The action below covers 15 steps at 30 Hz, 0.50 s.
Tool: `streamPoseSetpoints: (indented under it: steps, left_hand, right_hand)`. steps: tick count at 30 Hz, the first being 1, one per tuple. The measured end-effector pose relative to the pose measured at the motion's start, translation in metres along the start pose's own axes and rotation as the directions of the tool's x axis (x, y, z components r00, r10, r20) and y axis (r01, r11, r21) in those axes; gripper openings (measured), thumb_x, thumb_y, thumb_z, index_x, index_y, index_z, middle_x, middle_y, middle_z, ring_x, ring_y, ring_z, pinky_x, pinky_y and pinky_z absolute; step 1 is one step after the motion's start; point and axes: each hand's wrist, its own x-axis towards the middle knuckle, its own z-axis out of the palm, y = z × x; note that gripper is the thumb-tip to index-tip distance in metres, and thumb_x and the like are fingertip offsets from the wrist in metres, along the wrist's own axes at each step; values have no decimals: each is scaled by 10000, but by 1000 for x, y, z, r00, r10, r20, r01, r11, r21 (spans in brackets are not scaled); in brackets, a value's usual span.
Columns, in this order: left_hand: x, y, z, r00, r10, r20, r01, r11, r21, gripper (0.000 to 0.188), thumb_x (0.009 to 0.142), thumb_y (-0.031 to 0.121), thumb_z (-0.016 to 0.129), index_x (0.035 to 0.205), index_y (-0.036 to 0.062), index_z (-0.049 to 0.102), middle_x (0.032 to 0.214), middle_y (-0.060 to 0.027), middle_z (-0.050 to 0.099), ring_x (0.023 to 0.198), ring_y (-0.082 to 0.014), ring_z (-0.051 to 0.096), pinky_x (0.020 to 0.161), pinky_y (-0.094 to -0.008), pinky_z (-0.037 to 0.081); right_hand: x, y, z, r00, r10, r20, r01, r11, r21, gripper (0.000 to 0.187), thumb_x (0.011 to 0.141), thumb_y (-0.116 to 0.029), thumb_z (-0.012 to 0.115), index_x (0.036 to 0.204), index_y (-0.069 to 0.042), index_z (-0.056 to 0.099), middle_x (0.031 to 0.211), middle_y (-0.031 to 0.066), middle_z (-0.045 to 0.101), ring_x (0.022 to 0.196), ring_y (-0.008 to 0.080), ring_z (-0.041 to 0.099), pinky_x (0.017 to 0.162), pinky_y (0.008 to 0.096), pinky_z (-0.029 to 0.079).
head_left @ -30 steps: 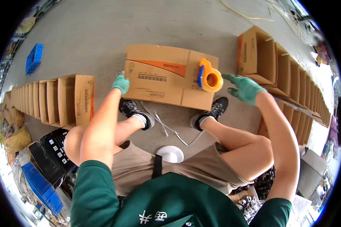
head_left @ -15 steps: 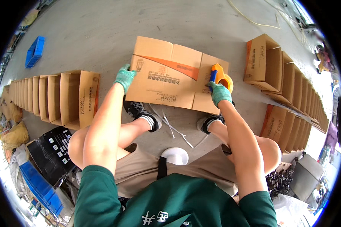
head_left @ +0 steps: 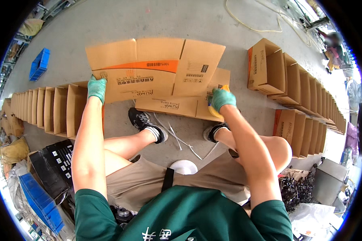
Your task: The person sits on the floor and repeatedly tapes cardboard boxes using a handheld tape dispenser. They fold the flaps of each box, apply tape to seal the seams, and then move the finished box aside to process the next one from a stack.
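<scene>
My left hand (head_left: 97, 89), in a green glove, is closed on the lower left edge of a flattened cardboard box (head_left: 149, 78). That box is raised and tilted, with an orange stripe and dark print across it. Under it, a second flattened cardboard box (head_left: 165, 105) lies near my feet, partly covered. My right hand (head_left: 223, 99), also gloved, is closed around a yellow tape dispenser (head_left: 215, 113) at the right end of the lower box. Most of the dispenser is hidden by the hand.
Rows of open cardboard boxes stand at the left (head_left: 60, 108) and right (head_left: 285, 72). White strapping strips (head_left: 185, 143) lie between my shoes. A blue crate (head_left: 40, 65) sits at the far left, a pale hose (head_left: 249, 28) at the far right. A black carton (head_left: 52, 164) is beside my left knee.
My left hand has moved left and down, lifting a flattened box leftward off another beneath it. My right hand has shifted slightly left with the tape dispenser, which has turned.
</scene>
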Motion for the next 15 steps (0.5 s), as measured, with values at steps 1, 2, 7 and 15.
streamPoseSetpoints:
  steps: [1, 2, 7, 15]
  left_hand:
    - [-10, 4, -1, 1000, -15, 6, 15, 1000, -3, 421, 847, -30, 596, 1265, 22, 603, 1099, -60, 685, 921, -161, 644, 840, -315, 523]
    - [-11, 3, -4, 1000, -1, 8, 0, 999, 37, 435, 839, -33, 608, 1271, 16, 605, 1099, -55, 690, 905, -151, 645, 831, -299, 519]
    - [-26, 2, -9, 990, 125, 70, -125, 992, 7, 541, 847, -7, 656, 1365, 30, 504, 1238, -87, 626, 1080, -199, 603, 951, -320, 480]
    - [-70, 102, -19, 906, 420, 61, -423, 905, 46, 559, 878, 306, 766, 1336, 105, 516, 1198, -75, 570, 1087, -188, 551, 971, -340, 459]
  right_hand:
    - [-14, -8, -42, 996, -48, -72, 55, 992, 110, 337, 897, -285, 659, 1185, -116, 617, 1201, 176, 667, 1016, 377, 673, 866, 475, 548]
    - [-16, 1, -49, 841, -163, -516, 268, 954, 136, 269, 882, -254, 680, 1105, -108, 641, 1114, 164, 675, 992, 377, 650, 842, 458, 543]
    - [-43, -12, -114, 736, -309, -602, 284, 949, -139, 708, 892, -202, 655, 1527, -171, 344, 1576, 147, 320, 1416, 385, 363, 1119, 536, 373]
    - [-61, -23, -76, 652, -393, -648, 373, 911, -176, 827, 821, -91, 656, 1557, -160, 285, 1614, 124, 271, 1476, 427, 256, 1196, 581, 226]
